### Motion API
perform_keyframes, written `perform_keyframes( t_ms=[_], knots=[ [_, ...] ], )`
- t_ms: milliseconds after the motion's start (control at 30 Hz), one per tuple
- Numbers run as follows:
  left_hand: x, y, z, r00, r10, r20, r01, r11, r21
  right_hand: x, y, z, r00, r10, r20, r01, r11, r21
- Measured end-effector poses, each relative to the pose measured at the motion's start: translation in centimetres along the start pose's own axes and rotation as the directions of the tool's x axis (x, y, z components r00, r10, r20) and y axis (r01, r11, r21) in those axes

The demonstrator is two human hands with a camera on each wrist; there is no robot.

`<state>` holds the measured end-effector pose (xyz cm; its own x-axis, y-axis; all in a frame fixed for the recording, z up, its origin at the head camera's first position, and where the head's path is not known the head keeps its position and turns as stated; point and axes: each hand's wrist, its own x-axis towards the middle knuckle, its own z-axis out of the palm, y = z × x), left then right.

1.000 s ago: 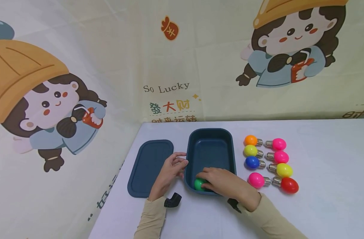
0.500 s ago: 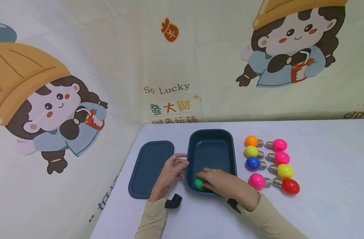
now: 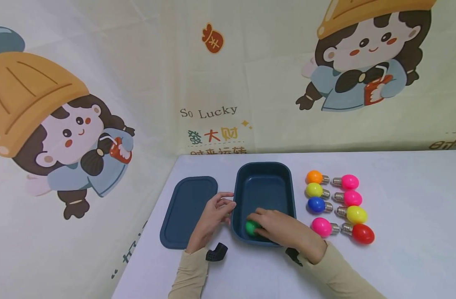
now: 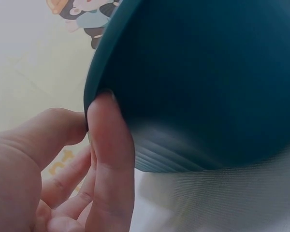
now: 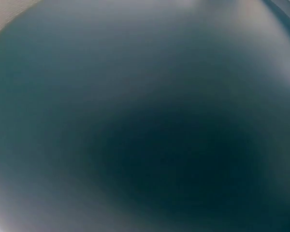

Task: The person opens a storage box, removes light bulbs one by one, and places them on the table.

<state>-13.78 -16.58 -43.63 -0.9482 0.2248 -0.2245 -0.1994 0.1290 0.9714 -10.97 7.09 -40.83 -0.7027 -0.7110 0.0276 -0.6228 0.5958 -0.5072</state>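
In the head view a dark blue rectangular box [image 3: 264, 182] stands in the middle of the white table. My right hand [image 3: 274, 226] reaches over its near right side and grips a light bulb with a green globe [image 3: 252, 228], low in the near left corner. The bulb's base is hidden under my fingers. At the box's left side, my left hand [image 3: 214, 214] holds the rim with thumb and finger, as the left wrist view shows at the box wall [image 4: 208, 87]. Blurred dark blue-green fills the right wrist view.
Left of the box lies a flat dark blue lid [image 3: 188, 211]. On the right, several bulbs lie in two columns, among them an orange bulb [image 3: 314, 177], a blue bulb [image 3: 316, 205] and a red bulb [image 3: 363, 234]. A printed cloth [image 3: 273, 83] hangs behind the table.
The green bulb and the fingers of my right hand have shifted very slightly within the near left corner of the box. My left hand keeps its place at the rim.
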Motion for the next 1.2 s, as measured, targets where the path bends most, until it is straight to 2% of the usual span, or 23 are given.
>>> perform_keyframes(
  t_ms=[167, 433, 900, 1200],
  knots=[
    [0.1, -0.1, 0.0, 1.0, -0.001, -0.004, 0.001, 1.0, -0.002, 0.0, 0.1, 0.0, 1.0, 0.021, 0.015, -0.021, 1.0, 0.02],
    [-0.1, 0.0, 0.0, 1.0, 0.004, -0.003, -0.004, 1.0, 0.01, 0.0, 0.2, -0.1, 1.0, 0.009, 0.002, -0.009, 1.0, 0.001],
    [0.0, -0.1, 0.1, 1.0, 0.006, 0.0, -0.006, 1.0, 0.013, -1.0, 0.1, -1.5, 0.997, -0.001, -0.079, -0.001, 1.0, -0.028],
    [0.2, -0.2, 0.2, 1.0, 0.011, -0.019, -0.011, 1.0, 0.002, -2.5, -0.1, -2.7, 0.987, -0.028, -0.16, 0.008, 0.992, -0.124]
  ],
)
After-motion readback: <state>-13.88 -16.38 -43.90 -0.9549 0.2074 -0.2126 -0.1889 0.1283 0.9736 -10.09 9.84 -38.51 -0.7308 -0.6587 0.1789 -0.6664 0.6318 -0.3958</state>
